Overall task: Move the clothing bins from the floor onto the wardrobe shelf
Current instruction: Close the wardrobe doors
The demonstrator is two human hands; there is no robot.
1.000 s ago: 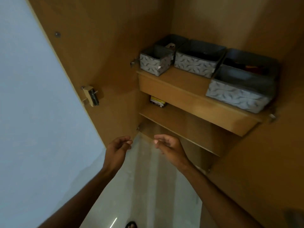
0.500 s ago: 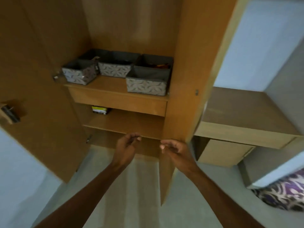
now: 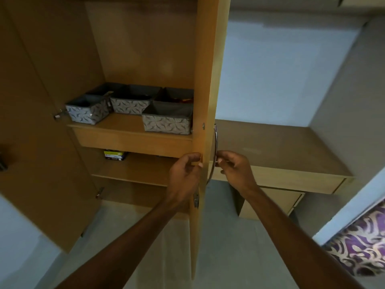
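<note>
Several grey patterned fabric bins stand on the wardrobe shelf (image 3: 125, 127): a small one at the left (image 3: 88, 110), a middle one (image 3: 133, 102), a front right one (image 3: 167, 119) and one behind it with red items (image 3: 177, 97). The right wardrobe door (image 3: 205, 80) stands edge-on in the middle. My left hand (image 3: 185, 172) grips the door's edge from the inner side. My right hand (image 3: 235, 170) holds the curved metal door handle (image 3: 214, 155) on the outer side.
The left wardrobe door (image 3: 37, 122) is swung open at the left. A small yellow and black box (image 3: 114, 155) lies on the lower shelf. A wooden desk (image 3: 281, 151) stands to the right, with a purple patterned cloth (image 3: 360, 247) at the lower right.
The view swung right and both hands rose from open air to the right door: the left closed on its edge, the right on its handle.
</note>
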